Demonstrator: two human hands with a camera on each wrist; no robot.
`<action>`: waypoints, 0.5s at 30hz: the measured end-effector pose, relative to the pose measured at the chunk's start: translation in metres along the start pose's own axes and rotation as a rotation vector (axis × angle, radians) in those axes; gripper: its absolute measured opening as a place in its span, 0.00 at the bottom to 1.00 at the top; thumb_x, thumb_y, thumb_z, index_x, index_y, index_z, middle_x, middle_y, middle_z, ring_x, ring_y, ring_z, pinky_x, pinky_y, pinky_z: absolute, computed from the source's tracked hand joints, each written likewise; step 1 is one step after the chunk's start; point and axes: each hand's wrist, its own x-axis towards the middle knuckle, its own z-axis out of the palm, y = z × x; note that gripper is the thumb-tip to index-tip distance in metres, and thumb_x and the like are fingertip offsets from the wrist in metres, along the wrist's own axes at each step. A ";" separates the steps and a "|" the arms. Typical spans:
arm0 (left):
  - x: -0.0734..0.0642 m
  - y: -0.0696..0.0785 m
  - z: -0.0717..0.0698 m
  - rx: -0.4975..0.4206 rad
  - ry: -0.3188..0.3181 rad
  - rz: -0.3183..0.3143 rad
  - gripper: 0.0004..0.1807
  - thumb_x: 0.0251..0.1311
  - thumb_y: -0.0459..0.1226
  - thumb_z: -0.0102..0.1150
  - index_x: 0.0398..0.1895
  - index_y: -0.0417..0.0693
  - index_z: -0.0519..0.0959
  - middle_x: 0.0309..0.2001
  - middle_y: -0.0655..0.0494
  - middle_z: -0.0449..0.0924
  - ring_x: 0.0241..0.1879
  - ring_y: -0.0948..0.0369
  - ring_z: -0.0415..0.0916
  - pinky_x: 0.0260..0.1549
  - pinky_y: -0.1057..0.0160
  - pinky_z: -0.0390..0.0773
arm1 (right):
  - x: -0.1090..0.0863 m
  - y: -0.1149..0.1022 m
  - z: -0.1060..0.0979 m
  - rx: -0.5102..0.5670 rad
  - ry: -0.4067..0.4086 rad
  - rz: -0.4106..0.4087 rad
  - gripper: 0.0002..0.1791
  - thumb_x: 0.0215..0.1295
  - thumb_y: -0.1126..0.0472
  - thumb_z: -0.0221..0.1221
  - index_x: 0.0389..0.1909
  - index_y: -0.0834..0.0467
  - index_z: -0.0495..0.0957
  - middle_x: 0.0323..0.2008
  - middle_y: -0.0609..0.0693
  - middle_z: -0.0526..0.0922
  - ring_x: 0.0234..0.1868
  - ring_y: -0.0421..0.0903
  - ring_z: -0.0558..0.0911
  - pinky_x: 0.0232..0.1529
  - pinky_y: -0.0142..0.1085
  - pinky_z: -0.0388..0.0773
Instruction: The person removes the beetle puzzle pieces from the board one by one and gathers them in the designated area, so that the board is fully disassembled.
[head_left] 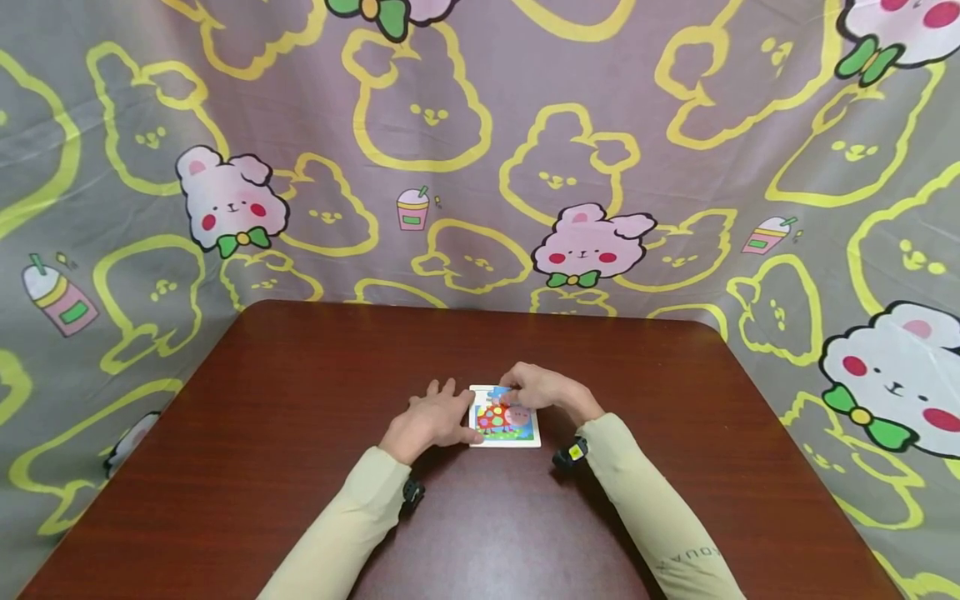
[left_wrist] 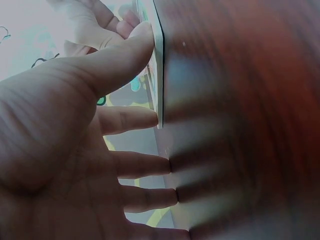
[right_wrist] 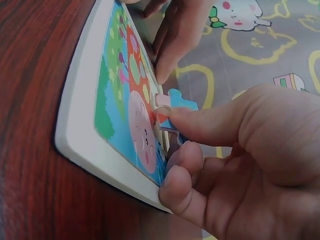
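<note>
A small jigsaw puzzle in a white frame (head_left: 517, 444) lies on the table, with a spotted red ladybug picture (head_left: 491, 417). My left hand (head_left: 429, 421) lies at the frame's left side, fingers spread and straight. In the left wrist view its thumb (left_wrist: 125, 52) rests on the frame and the index fingertip touches the corner. With thumb and fingers my right hand (head_left: 546, 390) pinches a blue puzzle piece (right_wrist: 186, 103) with some red and pink on it. That piece stands tilted above the far part of the picture, where bare backing shows.
The brown wooden table (head_left: 300, 500) extends around the puzzle on all sides. A grey curtain (head_left: 480, 183) with cartoon rabbits hangs behind the table and along both sides. Each wrist carries a small black camera (head_left: 572, 452).
</note>
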 end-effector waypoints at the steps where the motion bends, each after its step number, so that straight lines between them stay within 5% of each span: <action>1: 0.000 0.000 0.000 -0.001 -0.001 0.000 0.44 0.58 0.58 0.63 0.74 0.51 0.61 0.75 0.35 0.52 0.74 0.33 0.46 0.63 0.29 0.57 | 0.000 0.000 0.000 0.003 -0.003 0.001 0.07 0.68 0.65 0.58 0.34 0.57 0.84 0.25 0.47 0.81 0.25 0.38 0.73 0.28 0.28 0.68; 7: 0.000 0.000 0.000 -0.008 -0.013 -0.006 0.44 0.58 0.58 0.63 0.75 0.53 0.61 0.76 0.36 0.51 0.75 0.34 0.44 0.64 0.30 0.57 | -0.003 0.000 -0.005 0.004 -0.020 0.005 0.07 0.69 0.64 0.57 0.37 0.57 0.84 0.25 0.46 0.81 0.18 0.37 0.72 0.20 0.29 0.70; 15: -0.002 0.000 -0.002 -0.006 -0.010 -0.006 0.44 0.58 0.58 0.63 0.74 0.52 0.62 0.76 0.36 0.52 0.75 0.34 0.45 0.64 0.30 0.57 | -0.012 0.008 -0.016 0.091 0.004 0.036 0.07 0.70 0.61 0.58 0.43 0.57 0.82 0.28 0.51 0.83 0.21 0.46 0.79 0.23 0.38 0.79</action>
